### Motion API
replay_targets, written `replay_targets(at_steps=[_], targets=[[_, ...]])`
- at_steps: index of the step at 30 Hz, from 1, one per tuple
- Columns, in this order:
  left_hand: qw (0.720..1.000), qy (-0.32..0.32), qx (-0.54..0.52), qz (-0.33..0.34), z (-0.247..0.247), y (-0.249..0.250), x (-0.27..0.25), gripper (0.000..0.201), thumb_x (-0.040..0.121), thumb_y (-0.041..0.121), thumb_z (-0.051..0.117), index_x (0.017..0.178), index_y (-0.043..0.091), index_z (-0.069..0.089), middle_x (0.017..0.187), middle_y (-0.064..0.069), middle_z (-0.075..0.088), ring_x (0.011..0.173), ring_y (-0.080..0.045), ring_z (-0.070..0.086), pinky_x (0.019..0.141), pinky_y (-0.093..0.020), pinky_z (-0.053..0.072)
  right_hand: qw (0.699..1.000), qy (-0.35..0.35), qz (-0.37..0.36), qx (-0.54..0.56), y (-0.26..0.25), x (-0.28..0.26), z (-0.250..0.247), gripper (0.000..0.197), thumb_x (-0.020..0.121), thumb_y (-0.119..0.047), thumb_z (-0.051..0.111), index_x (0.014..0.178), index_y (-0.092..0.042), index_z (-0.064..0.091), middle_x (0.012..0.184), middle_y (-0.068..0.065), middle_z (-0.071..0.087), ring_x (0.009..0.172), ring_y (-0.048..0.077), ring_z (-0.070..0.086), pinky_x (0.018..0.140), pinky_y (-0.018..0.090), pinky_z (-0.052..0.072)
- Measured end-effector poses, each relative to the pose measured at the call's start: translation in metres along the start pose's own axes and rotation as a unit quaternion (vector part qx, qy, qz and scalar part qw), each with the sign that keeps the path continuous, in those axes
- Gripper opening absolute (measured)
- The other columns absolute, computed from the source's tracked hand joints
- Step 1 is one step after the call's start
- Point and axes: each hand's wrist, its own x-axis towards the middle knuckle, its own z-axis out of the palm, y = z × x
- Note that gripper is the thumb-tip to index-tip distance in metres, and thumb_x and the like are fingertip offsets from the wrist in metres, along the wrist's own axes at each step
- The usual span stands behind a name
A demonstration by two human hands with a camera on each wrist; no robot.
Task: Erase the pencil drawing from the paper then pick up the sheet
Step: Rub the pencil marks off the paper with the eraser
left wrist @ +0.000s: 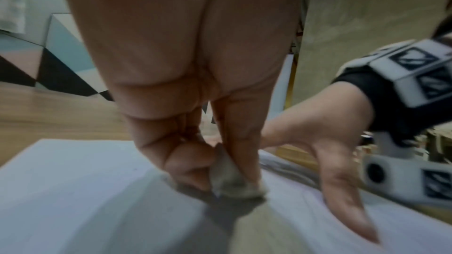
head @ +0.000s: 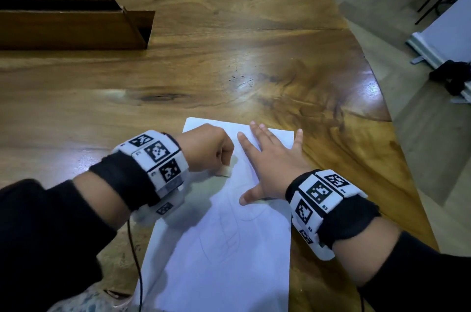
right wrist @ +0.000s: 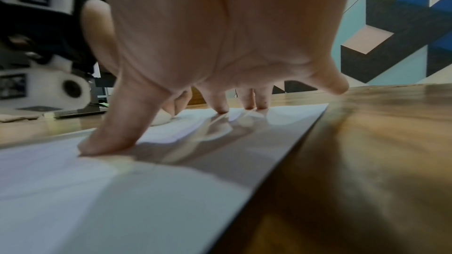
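Note:
A white sheet of paper (head: pixel 224 260) lies on the wooden table (head: pixel 204 69), with faint pencil lines (head: pixel 229 237) near its middle. My left hand (head: pixel 211 151) pinches a small whitish eraser (head: pixel 225 171) against the sheet's upper left part; the left wrist view shows the eraser (left wrist: pixel 229 179) held between thumb and fingers, touching the paper (left wrist: pixel 85 190). My right hand (head: pixel 270 163) lies flat with spread fingers on the sheet's upper right. In the right wrist view its fingertips (right wrist: pixel 107 142) press the paper (right wrist: pixel 122 200) and the little finger reaches past the edge.
A long brown open box (head: pixel 76 26) stands at the table's far left. The table's right edge (head: pixel 397 158) drops to the floor close to my right hand. A black cable (head: pixel 135 248) runs down from my left wrist.

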Motion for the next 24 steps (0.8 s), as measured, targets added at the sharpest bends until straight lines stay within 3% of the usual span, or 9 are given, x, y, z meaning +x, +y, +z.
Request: replay_targets(at_steps=[3, 6, 9, 11, 14, 16, 18, 21, 24], targets=[[0.993, 0.109, -0.034, -0.026, -0.005, 0.005, 0.016, 0.010, 0.074, 0.009, 0.062, 0.083, 0.011, 0.066, 0.066, 0.008, 0.053, 0.077, -0.020, 0.053, 0.067, -0.026, 0.039, 1.000, 0.004, 0.000, -0.002, 0.000, 0.000, 0.000, 0.126, 0.063, -0.077, 0.062, 0.149, -0.029, -0.017, 0.156, 0.002, -0.028, 0.145, 0.016, -0.021, 0.103, 0.075, -0.009], [0.987, 0.156, -0.037, -0.028, 0.005, 0.008, 0.014, 0.009, 0.078, 0.008, 0.058, 0.086, 0.007, 0.062, 0.081, -0.006, 0.058, 0.084, -0.026, 0.055, 0.064, -0.024, 0.032, 1.000, 0.006, -0.001, -0.004, 0.001, 0.000, 0.000, 0.125, 0.063, -0.076, 0.062, 0.149, -0.028, -0.016, 0.156, 0.002, -0.027, 0.145, 0.016, -0.021, 0.103, 0.074, -0.007], [0.999, 0.037, -0.015, 0.024, 0.013, 0.001, -0.007, 0.004, 0.075, 0.010, 0.063, 0.078, 0.012, 0.062, 0.067, 0.002, 0.052, 0.074, -0.021, 0.053, 0.055, -0.026, 0.033, 1.000, 0.004, -0.003, 0.000, 0.001, 0.000, 0.000, 0.125, 0.063, -0.076, 0.062, 0.149, -0.029, -0.016, 0.156, 0.002, -0.027, 0.144, 0.015, -0.021, 0.103, 0.074, -0.006], [0.999, -0.030, -0.004, 0.023, 0.008, -0.003, -0.010, 0.007, 0.073, 0.011, 0.064, 0.079, 0.015, 0.065, 0.065, 0.006, 0.057, 0.071, -0.015, 0.052, 0.061, -0.023, 0.039, 1.000, 0.002, -0.003, -0.003, 0.001, 0.000, 0.001, 0.126, 0.063, -0.077, 0.062, 0.149, -0.028, -0.016, 0.156, 0.002, -0.028, 0.144, 0.015, -0.022, 0.103, 0.075, -0.006], [0.998, 0.067, -0.015, -0.001, -0.001, -0.002, 0.008, 0.011, 0.074, 0.009, 0.061, 0.082, 0.015, 0.065, 0.074, 0.001, 0.060, 0.077, -0.016, 0.053, 0.074, -0.028, 0.043, 1.000, -0.001, -0.003, -0.003, 0.001, 0.000, 0.001, 0.126, 0.063, -0.077, 0.062, 0.149, -0.028, -0.017, 0.155, 0.003, -0.029, 0.144, 0.016, -0.023, 0.104, 0.074, -0.005], [0.988, 0.144, -0.041, -0.022, 0.001, 0.000, 0.018, 0.010, 0.076, 0.009, 0.061, 0.086, 0.011, 0.063, 0.078, 0.000, 0.053, 0.079, -0.020, 0.050, 0.073, -0.029, 0.041, 1.000, -0.001, -0.003, -0.001, 0.001, 0.000, 0.001, 0.126, 0.063, -0.077, 0.062, 0.149, -0.028, -0.017, 0.155, 0.003, -0.029, 0.144, 0.016, -0.023, 0.104, 0.073, -0.005], [0.984, 0.171, -0.054, -0.024, 0.011, -0.001, 0.011, 0.009, 0.078, 0.009, 0.060, 0.087, 0.007, 0.062, 0.083, -0.004, 0.051, 0.078, -0.022, 0.048, 0.071, -0.027, 0.039, 1.000, -0.002, -0.002, 0.002, 0.001, 0.000, 0.001, 0.126, 0.063, -0.076, 0.062, 0.149, -0.029, -0.017, 0.155, 0.002, -0.029, 0.144, 0.015, -0.023, 0.104, 0.073, -0.005], [0.996, 0.080, -0.036, 0.014, 0.024, -0.010, -0.018, 0.003, 0.075, 0.010, 0.062, 0.076, 0.011, 0.060, 0.080, -0.010, 0.061, 0.076, -0.027, 0.057, 0.060, -0.023, 0.037, 1.000, -0.007, -0.001, 0.007, 0.000, 0.000, 0.001, 0.126, 0.063, -0.076, 0.063, 0.149, -0.028, -0.017, 0.155, 0.002, -0.029, 0.144, 0.014, -0.023, 0.103, 0.074, -0.007], [0.999, -0.037, -0.008, 0.027, 0.023, -0.013, -0.030, 0.007, 0.072, 0.017, 0.068, 0.077, 0.013, 0.064, 0.077, -0.004, 0.061, 0.072, -0.019, 0.052, 0.056, -0.016, 0.033, 1.000, -0.008, -0.001, 0.006, 0.000, 0.000, 0.000, 0.126, 0.063, -0.075, 0.063, 0.149, -0.028, -0.017, 0.155, 0.002, -0.029, 0.144, 0.014, -0.023, 0.102, 0.075, -0.008]])
